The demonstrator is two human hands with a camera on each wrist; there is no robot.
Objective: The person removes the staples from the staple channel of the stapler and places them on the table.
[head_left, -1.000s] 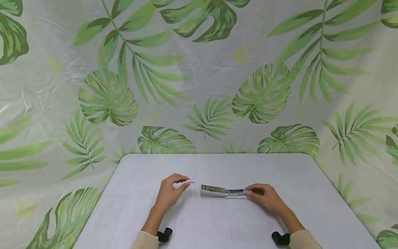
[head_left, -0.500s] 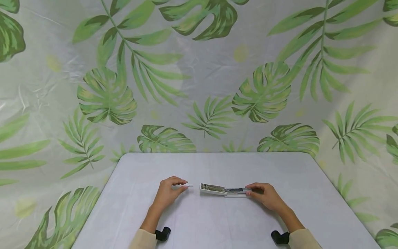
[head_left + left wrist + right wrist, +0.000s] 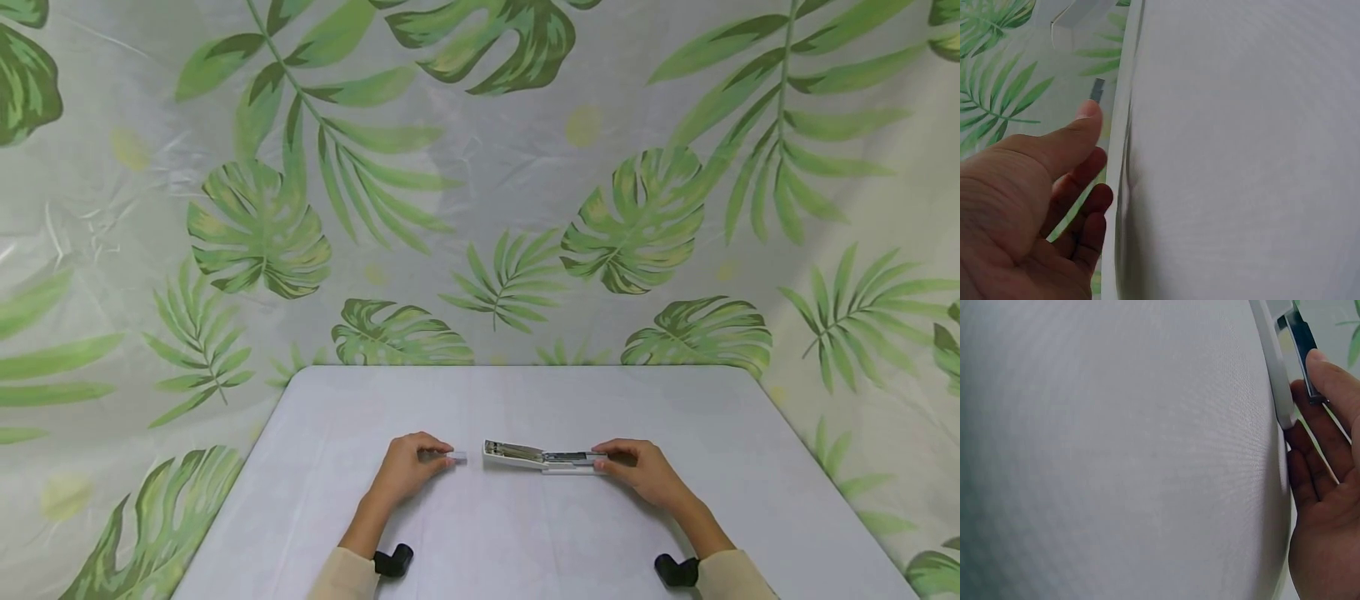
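Pinching narrowly — left hand (image 3: 409,465) : grey strip (image 3: 460,457) | right hand (image 3: 649,477) : unfolded stapler (image 3: 546,462)

Stapler (image 3: 553,463) on table (image 3: 510,533), swung-back top (image 3: 513,455) to the left, right hand (image 3: 643,473) at stapler's right end, strip (image 3: 461,457) left of stapler, gap between them, left hand (image 3: 408,468) at strip's left end, backdrop (image 3: 510,167) behind table's far edge.

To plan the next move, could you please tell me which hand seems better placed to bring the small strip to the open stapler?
Probably the left hand: it pinches the small strip near one end of the open stapler, whose opposite end the right hand holds.
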